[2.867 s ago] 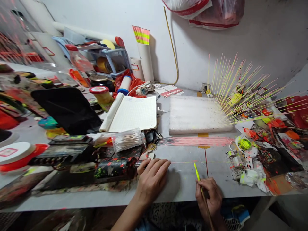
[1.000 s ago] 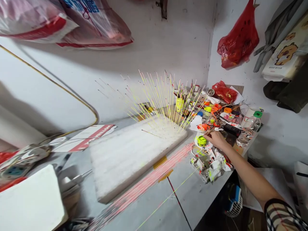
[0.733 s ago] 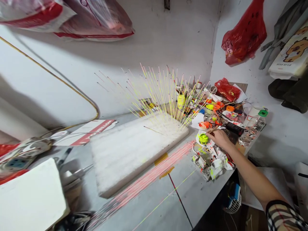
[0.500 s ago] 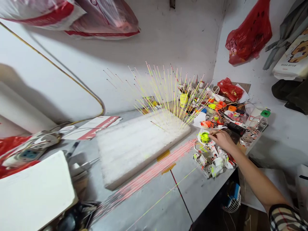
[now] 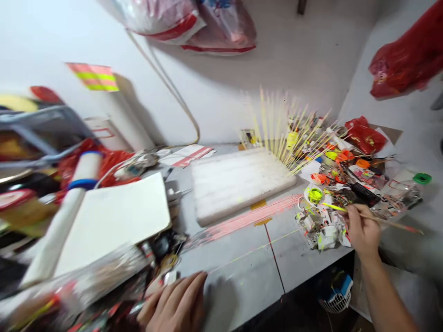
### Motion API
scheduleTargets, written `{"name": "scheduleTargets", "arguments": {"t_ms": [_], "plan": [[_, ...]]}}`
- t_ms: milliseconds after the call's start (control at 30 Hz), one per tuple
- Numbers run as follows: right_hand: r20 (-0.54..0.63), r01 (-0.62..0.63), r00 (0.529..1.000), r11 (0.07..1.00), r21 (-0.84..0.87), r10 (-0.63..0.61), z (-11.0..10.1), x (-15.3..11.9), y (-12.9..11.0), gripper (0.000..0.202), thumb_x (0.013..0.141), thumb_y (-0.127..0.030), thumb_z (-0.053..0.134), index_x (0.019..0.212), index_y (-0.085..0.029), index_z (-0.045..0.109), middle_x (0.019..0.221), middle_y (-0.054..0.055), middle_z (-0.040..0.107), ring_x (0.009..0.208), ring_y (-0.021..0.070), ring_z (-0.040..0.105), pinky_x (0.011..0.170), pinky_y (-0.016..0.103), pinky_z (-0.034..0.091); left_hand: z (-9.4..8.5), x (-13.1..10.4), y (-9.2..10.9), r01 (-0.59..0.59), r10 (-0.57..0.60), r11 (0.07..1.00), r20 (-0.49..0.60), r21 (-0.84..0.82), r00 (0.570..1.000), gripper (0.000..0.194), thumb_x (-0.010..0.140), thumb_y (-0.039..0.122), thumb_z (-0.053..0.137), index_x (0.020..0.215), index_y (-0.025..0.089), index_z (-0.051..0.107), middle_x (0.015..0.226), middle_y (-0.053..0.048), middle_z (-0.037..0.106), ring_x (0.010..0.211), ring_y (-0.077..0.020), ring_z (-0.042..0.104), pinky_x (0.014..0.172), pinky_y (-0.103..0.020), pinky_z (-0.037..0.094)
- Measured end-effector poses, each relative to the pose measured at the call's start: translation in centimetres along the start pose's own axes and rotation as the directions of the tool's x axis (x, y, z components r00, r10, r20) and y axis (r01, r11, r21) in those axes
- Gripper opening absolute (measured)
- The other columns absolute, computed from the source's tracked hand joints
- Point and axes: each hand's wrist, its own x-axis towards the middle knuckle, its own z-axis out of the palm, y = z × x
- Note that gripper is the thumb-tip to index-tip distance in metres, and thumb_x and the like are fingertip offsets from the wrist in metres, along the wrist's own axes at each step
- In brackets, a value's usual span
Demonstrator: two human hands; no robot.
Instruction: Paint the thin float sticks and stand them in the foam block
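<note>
My right hand (image 5: 363,230) is closed round a thin paintbrush (image 5: 335,207), its tip coated bright yellow-green. The tip hovers just right of a small open pot of yellow-green paint (image 5: 315,195). At the bottom, my left hand (image 5: 176,302) rests low over the table with bent fingers held together; its thumb side and anything in its grip are hidden. A thin yellow-green stick (image 5: 252,250) lies on the table and runs toward the left fingertips. A row of pink sticks (image 5: 245,219) lies along a white foam block (image 5: 238,180). Upright yellow-green sticks (image 5: 277,133) fan out from the block's far end.
Paint-stained scraps (image 5: 325,228) lie beside the pot. Behind them are paint containers and a red plastic bag (image 5: 365,134). A clear bottle with a green cap (image 5: 422,178) lies at right. A white board (image 5: 114,221) and bagged clutter (image 5: 100,276) occupy the left.
The view has swung left, and my left hand has come into sight. My right hand has moved back from the pot, bringing the brush with its yellow-green tip into clear view.
</note>
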Motion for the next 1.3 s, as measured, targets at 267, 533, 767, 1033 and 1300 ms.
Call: {"name": "scheduleTargets", "arguments": {"t_ms": [267, 533, 767, 1033, 1300], "plan": [[0.197, 0.242, 0.912, 0.858, 0.453, -0.361, 5.1, -12.8, -8.3, 0.011, 0.097, -0.016, 0.056, 0.105, -0.021, 0.063, 0.082, 0.005, 0.069, 0.073, 0.0182, 0.068, 0.065, 0.031, 0.058, -0.4, 1.3, 2.2, 0.117, -0.117, 0.993, 0.011, 0.007, 0.993, 0.019, 0.093, 0.009, 0.053, 0.103, 0.021, 0.064, 0.089, -0.003, 0.076, 0.082, -0.0181, 0.068, 0.087, -0.036, 0.041], [0.289, 0.193, 0.864, 0.801, 0.567, -0.413, 10.3, -17.4, -11.1, 0.023, 0.094, -0.005, 0.054, 0.109, -0.021, 0.061, 0.082, 0.003, 0.066, 0.073, 0.0155, 0.064, 0.066, 0.029, 0.058, -0.6, 1.0, 3.0, 0.172, -0.172, 0.985, 0.019, -0.005, 0.985, 0.019, 0.094, 0.009, 0.049, 0.104, 0.020, 0.061, 0.089, -0.001, 0.075, 0.084, -0.0156, 0.067, 0.093, -0.036, 0.038], [0.349, 0.202, 0.840, 0.837, 0.509, -0.415, 11.3, -18.2, -11.3, 0.020, 0.095, -0.008, 0.054, 0.107, -0.022, 0.061, 0.083, 0.003, 0.068, 0.071, 0.0153, 0.065, 0.064, 0.028, 0.057, -0.6, 1.2, 3.2, 0.201, -0.201, 0.979, 0.003, -0.023, 0.980, 0.021, 0.094, 0.009, 0.048, 0.104, 0.021, 0.061, 0.089, -0.001, 0.075, 0.084, -0.0151, 0.067, 0.094, -0.035, 0.036], [0.375, 0.174, 0.848, 0.865, 0.470, -0.374, 11.7, -18.5, -10.8, 0.017, 0.096, -0.009, 0.055, 0.104, -0.022, 0.061, 0.082, 0.002, 0.068, 0.070, 0.0142, 0.065, 0.065, 0.026, 0.056, -0.5, 1.3, 3.4, 0.215, -0.215, 0.976, 0.002, -0.037, 0.977, 0.022, 0.094, 0.007, 0.046, 0.103, 0.020, 0.062, 0.089, -0.001, 0.075, 0.083, -0.0154, 0.066, 0.094, -0.035, 0.037], [0.387, 0.192, 0.835, 0.867, 0.460, -0.390, 11.8, -18.4, -10.8, 0.014, 0.097, -0.012, 0.054, 0.103, -0.022, 0.061, 0.084, 0.003, 0.069, 0.072, 0.0148, 0.066, 0.067, 0.026, 0.056, -0.6, 1.1, 3.4, 0.211, -0.211, 0.976, 0.011, -0.049, 0.978, 0.020, 0.096, 0.009, 0.046, 0.103, 0.020, 0.062, 0.091, -0.001, 0.075, 0.083, -0.0151, 0.066, 0.092, -0.034, 0.038]]}}
